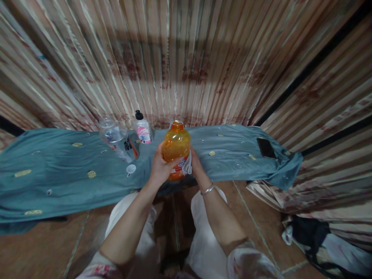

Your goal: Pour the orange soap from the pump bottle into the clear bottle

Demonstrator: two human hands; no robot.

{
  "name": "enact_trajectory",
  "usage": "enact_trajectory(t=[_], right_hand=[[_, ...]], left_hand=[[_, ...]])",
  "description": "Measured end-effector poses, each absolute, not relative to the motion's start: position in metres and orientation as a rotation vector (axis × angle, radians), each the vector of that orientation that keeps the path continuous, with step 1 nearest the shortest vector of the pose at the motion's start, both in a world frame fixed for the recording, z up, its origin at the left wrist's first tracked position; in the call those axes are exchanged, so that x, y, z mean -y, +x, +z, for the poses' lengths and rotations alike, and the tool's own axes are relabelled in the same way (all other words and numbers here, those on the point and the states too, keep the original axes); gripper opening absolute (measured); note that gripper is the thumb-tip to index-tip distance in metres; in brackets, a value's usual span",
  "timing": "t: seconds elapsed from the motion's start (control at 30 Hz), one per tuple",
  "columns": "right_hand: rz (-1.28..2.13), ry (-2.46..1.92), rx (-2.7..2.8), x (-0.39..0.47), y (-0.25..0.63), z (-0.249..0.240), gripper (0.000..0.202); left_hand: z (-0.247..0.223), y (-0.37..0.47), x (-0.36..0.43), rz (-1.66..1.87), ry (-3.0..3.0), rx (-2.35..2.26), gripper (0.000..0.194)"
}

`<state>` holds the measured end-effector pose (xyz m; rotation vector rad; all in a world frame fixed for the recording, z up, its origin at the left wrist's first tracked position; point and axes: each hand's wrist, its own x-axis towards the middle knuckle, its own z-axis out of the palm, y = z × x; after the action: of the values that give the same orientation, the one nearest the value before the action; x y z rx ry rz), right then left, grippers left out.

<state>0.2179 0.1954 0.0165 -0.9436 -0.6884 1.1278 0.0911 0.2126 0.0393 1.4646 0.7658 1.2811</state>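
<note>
A large translucent orange plastic bottle [177,142] with a red label is held at the near edge of the cloth-covered bench, its uncapped-looking neck up. My left hand [161,167] grips it from the left, thumb across the front. Behind its right side, my right hand [196,159] presses a whitish cloth [188,164] against the label; most of those fingers are hidden. To the left are a clear plastic jar [116,142] with dark lettering and a small pink-labelled bottle [143,131] with a black cap. A small white scoop [131,169] lies in front of the jar.
The bench has a blue-green cloth [69,170] with yellow motifs. Near its right end lies a dark phone [266,148]. Pleated curtains [186,66] hang right behind. Dark and white fabric [310,236] is heaped on the tiled floor at lower right.
</note>
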Motion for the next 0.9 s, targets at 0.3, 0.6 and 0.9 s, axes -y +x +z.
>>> enact_trajectory(t=[0.3, 0.6, 0.9], right_hand=[[1.332, -0.912, 0.570, -0.191, 0.206, -0.012, 0.034], [1.578, -0.867, 0.507, -0.178, 0.185, -0.011, 0.023], [1.673, -0.771, 0.503, -0.175, 0.165, -0.010, 0.030]], left_hand=[[0.048, 0.078, -0.211, 1.202, 1.369, -0.771, 0.064], [0.061, 0.069, -0.207, 1.164, 1.236, -0.701, 0.056], [0.056, 0.058, -0.215, 1.165, 1.256, -0.627, 0.054]])
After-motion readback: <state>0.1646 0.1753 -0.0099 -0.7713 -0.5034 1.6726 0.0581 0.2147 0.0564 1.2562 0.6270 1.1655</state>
